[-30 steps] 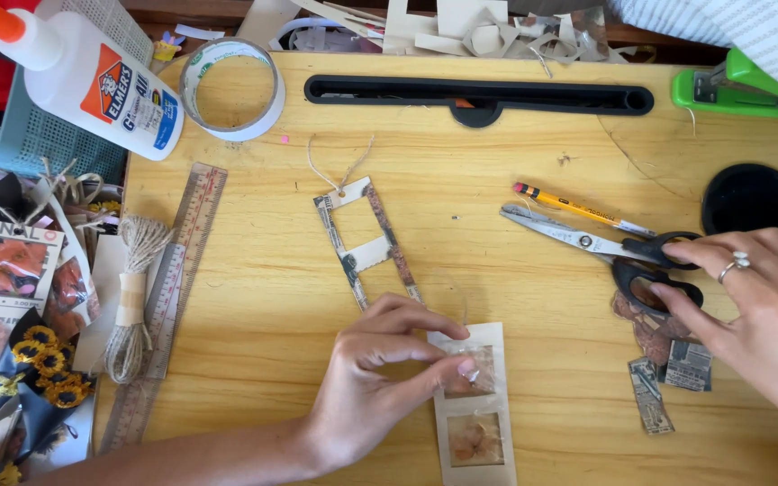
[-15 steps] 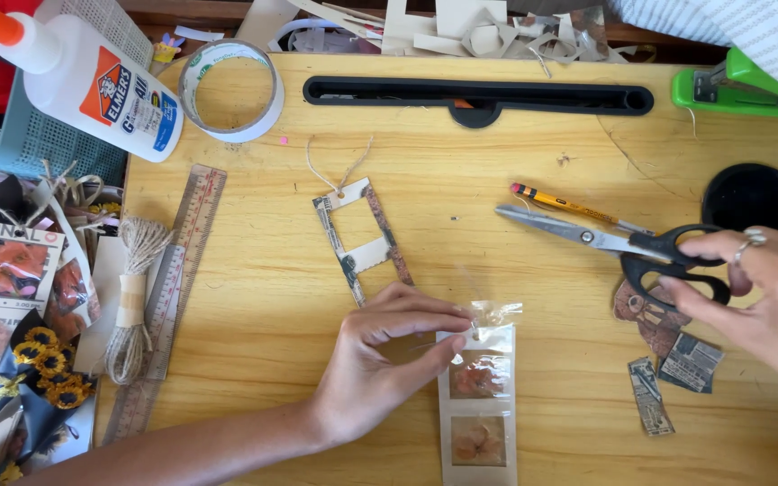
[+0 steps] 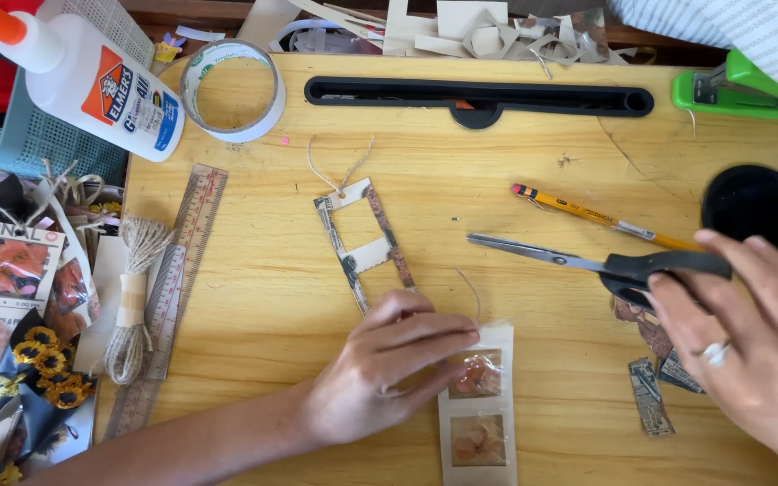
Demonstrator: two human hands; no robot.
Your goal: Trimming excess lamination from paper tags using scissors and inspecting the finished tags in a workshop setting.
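- The left hand (image 3: pixel 380 369) pinches the top of the white photo strip (image 3: pixel 477 409) with its fingers closed on it, likely to keep it flat on the wooden desk (image 3: pixel 263 297).
- The right hand (image 3: pixel 749 351), to the right of the strip, grips the black handles of the scissors (image 3: pixel 587 263).
- Their blades look almost closed and point left, above the strip.
- A yellow pencil (image 3: pixel 601 218) lies just past the scissors.
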